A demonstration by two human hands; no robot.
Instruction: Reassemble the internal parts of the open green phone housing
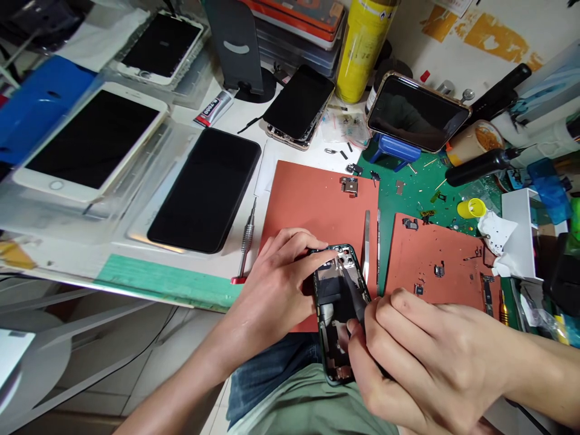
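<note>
A: Where is the phone shell [335, 318], please?

B: It is over the near edge of the red mat [308, 199], and its lower end reaches past this edge, above the lap [276, 374].

A: And the fingers?

B: The left hand [283, 278] grips the upper left side of the shell, with the thumb laid near the camera holes [346, 255]. The right hand [421, 350] has its fingers pinched narrow around a dark pointed tool [356, 296]. Its tip is at these holes; whether it touches, I cannot tell.

A: How will the shell handle?

B: I judge it light and stiff, perhaps slippery at the smooth sides. The thin parts inside [328, 291] are probably fragile. It is better to hold the long edges.
</note>
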